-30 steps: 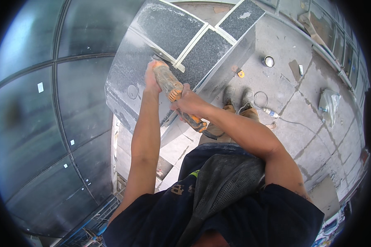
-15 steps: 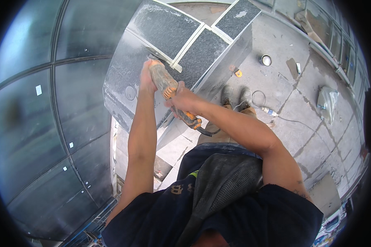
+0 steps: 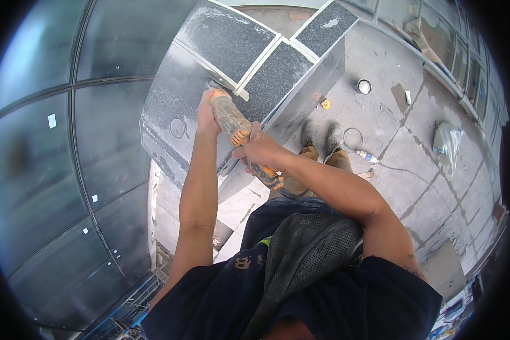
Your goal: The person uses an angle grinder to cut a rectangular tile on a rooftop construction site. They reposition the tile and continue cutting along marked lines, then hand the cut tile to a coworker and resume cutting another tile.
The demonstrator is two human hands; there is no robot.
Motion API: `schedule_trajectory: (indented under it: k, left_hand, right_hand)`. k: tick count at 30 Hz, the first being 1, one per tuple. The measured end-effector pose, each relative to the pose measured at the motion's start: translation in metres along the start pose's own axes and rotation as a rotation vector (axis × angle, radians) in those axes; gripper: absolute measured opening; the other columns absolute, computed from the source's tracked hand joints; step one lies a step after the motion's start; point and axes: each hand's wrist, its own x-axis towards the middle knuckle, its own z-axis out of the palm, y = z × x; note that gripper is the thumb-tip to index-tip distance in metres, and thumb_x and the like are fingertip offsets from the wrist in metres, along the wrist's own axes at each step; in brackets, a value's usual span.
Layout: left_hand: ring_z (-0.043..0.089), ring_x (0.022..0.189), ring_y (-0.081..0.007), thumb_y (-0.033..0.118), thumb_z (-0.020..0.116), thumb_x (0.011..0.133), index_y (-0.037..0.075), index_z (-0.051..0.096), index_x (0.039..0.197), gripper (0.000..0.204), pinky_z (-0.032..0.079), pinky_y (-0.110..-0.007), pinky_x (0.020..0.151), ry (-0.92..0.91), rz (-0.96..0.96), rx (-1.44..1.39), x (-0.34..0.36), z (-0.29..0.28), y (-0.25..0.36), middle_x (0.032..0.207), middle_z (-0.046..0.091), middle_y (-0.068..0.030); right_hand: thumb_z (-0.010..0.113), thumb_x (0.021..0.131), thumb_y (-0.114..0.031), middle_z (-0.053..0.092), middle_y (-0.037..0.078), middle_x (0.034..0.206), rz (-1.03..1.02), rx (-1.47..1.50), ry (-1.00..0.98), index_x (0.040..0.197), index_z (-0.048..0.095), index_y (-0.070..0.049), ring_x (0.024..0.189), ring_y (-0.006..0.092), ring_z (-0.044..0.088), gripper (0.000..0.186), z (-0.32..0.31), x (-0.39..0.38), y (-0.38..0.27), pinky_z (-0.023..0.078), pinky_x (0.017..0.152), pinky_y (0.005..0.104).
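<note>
Both my hands grip a dusty orange and grey angle grinder (image 3: pixel 230 115). My left hand (image 3: pixel 208 115) is closed around its front end, near the head. My right hand (image 3: pixel 258 148) wraps the rear body, where a dark cord leaves the tool. The head is at the surface of a dark speckled stone slab (image 3: pixel 178 96) coated in pale dust, beside a light strip (image 3: pixel 241 94) along a joint. The disc is mostly hidden. A faint round outline (image 3: pixel 178 128) marks the slab left of my left hand.
Glazed panels (image 3: pixel 31 136) rise at the left. Paved floor (image 3: pixel 391 187) lies to the right, with an open tin (image 3: pixel 363 86), a yellow tape measure (image 3: pixel 325 104), a cable connector (image 3: pixel 367 157) and a clear plastic bag (image 3: pixel 449 144). My shoes (image 3: pixel 334 137) stand beside the stone block.
The grinder and both my hands have shifted slightly to the right and toward me. My grip on it is the same.
</note>
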Motion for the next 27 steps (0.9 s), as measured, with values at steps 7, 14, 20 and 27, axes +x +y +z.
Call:
schedule_trajectory:
  k: [7,14,20,27]
  left_hand:
    - [0.065,0.074,-0.0313,0.048,0.052,0.092,0.002,0.059,0.106,0.049,0.056,-0.047,0.064,-0.008,0.028,0.02,0.003,0.003,0.006,0.088,0.063,-0.0148]
    - [0.065,0.076,-0.0329,0.049,0.052,0.091,0.001,0.059,0.107,0.05,0.056,-0.048,0.066,-0.021,0.003,0.05,0.023,-0.009,0.02,0.089,0.063,-0.0157]
    - [0.065,0.073,-0.0271,0.043,0.057,0.091,0.004,0.062,0.1,0.04,0.055,-0.044,0.066,-0.041,0.009,0.023,0.022,-0.002,0.026,0.087,0.066,-0.0121]
    - [0.065,0.075,-0.0323,0.048,0.052,0.092,0.002,0.06,0.107,0.049,0.055,-0.049,0.067,0.017,-0.016,0.021,0.022,-0.006,0.015,0.09,0.065,-0.0154]
  right_hand:
    - [0.071,0.084,-0.006,0.054,0.017,0.094,-0.013,0.042,-0.011,0.119,0.027,0.0,0.067,0.0218,0.062,0.057,0.0,0.015,0.001,0.053,0.045,0.0347]
    - [0.069,0.085,-0.007,0.057,0.019,0.086,-0.002,0.055,-0.014,0.12,0.021,0.002,0.057,0.0239,0.063,0.06,0.003,0.026,-0.015,0.05,0.043,0.0381]
    - [0.069,0.085,-0.007,0.055,0.019,0.088,0.019,0.081,-0.02,0.122,0.021,-0.001,0.058,0.0243,0.062,0.061,0.001,0.028,-0.024,0.051,0.043,0.037]
    - [0.07,0.086,-0.008,0.055,0.016,0.087,0.015,0.052,0.012,0.12,0.025,-0.002,0.057,0.0212,0.06,0.057,0.003,0.022,-0.011,0.051,0.043,0.0343]
